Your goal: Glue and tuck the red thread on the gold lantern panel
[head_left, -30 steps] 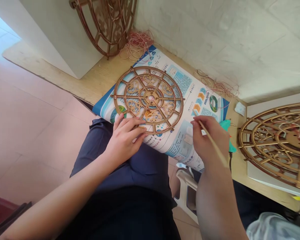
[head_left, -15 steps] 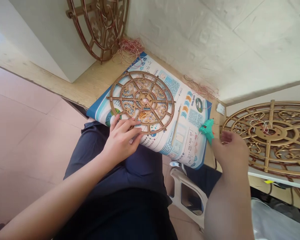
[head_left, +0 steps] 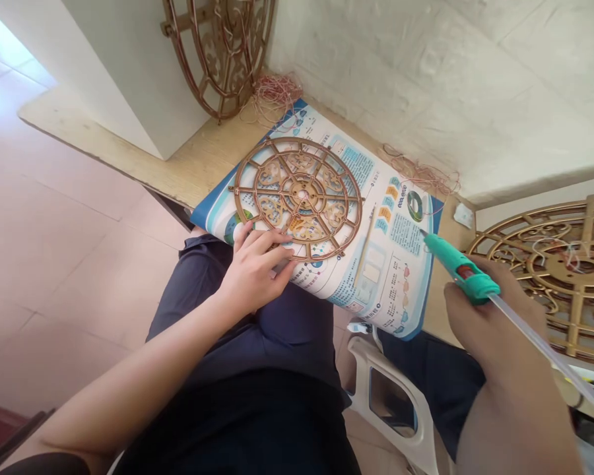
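A round bronze-coloured lattice frame [head_left: 304, 193] with scroll ornaments lies flat on a printed blue-and-white poster [head_left: 400, 290]. My left hand [head_left: 260, 267] is at its near rim, fingers over the edge and thumb close to the fingertips. Under those fingers, part of the rim is hidden. To the right, my right hand [head_left: 495, 316] is closed around a green hot glue gun [head_left: 462, 267], raised over the poster's right edge. Its nozzle points up and left, towards the frame's side, apart from it. A long translucent glue stick [head_left: 539, 343] runs out of its back end.
Another bronze frame [head_left: 222, 59] leans upright at the back left beside a tangle of pink wire [head_left: 280, 92]. More thin wire [head_left: 420, 171] lies along the wall. A larger frame [head_left: 569, 264] rests at right. A thin stick [head_left: 365, 247] lies on the poster; below stands a white plastic stool [head_left: 391, 396].
My right hand has taken hold of the green glue gun and lifted it off the table's right side. The left hand stays at the frame's rim. The whole view has shifted slightly.
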A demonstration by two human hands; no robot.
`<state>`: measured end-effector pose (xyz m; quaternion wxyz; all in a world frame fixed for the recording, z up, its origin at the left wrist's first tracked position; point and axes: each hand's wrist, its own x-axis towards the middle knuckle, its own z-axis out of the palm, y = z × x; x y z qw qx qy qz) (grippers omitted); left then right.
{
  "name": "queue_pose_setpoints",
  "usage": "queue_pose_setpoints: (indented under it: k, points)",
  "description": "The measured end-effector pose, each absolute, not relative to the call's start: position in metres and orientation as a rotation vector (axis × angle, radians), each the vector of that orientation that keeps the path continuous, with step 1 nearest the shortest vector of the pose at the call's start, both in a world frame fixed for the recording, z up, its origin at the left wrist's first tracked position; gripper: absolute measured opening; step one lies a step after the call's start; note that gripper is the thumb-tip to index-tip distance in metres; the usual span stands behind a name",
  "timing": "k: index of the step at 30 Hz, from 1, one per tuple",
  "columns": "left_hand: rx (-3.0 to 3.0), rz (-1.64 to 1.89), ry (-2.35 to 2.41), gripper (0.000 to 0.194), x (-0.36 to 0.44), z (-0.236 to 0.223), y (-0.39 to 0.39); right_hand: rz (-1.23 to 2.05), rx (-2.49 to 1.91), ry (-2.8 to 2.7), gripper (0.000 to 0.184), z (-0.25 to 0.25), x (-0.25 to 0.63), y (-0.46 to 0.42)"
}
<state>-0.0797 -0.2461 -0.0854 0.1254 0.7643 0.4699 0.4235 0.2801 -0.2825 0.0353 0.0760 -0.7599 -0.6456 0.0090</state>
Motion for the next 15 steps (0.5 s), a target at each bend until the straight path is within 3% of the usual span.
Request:
queue_pose_setpoints:
  k: [7,15]
  points:
    - [2.232,1.194,1.249,0.007,-0.085,-0.084,-0.245,0.466,-1.584,-2.366,0.022,0.045,0.217,-0.291]
    - [2.241,1.152,1.143,0.007,-0.090,-0.087,-0.250,0.664,-1.521,-2.458,0.027,0.037,0.192,-0.285]
